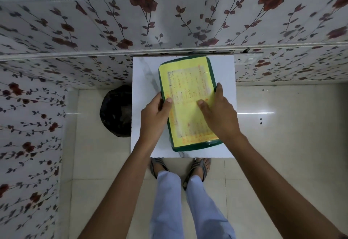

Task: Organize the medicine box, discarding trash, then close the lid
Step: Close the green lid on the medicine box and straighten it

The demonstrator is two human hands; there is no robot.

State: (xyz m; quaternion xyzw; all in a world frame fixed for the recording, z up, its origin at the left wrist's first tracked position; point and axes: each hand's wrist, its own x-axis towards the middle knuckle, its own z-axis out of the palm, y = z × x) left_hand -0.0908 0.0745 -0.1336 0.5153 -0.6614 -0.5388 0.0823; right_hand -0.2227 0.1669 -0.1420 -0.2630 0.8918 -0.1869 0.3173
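Looking down from the head view, I see the flat rectangular medicine box with a dark green rim and a yellow printed label across its lid (188, 101) lying slightly askew on the white square worktop (145, 73), close to the flower-patterned wall. The lid is down. My left hand (154, 115) curls round the box's left long edge, thumb on the label and fingers tucked under the rim out of sight. My right hand (219, 112) lies flattened on the lid, thumb pressing the label and fingers draped over the right long edge; it grips loosely rather than clenching.

I judge the box stiff and fairly light, a hard shell that will not flex, though whether it is tin or plastic I cannot tell. Its glossy label looks slippery, so purchase is best taken on the green rim at both long sides, not on the lid face. What it holds is hidden.

A black-lined waste bin (116, 110) stands on the tiled floor just left of the worktop, within reach for discards.
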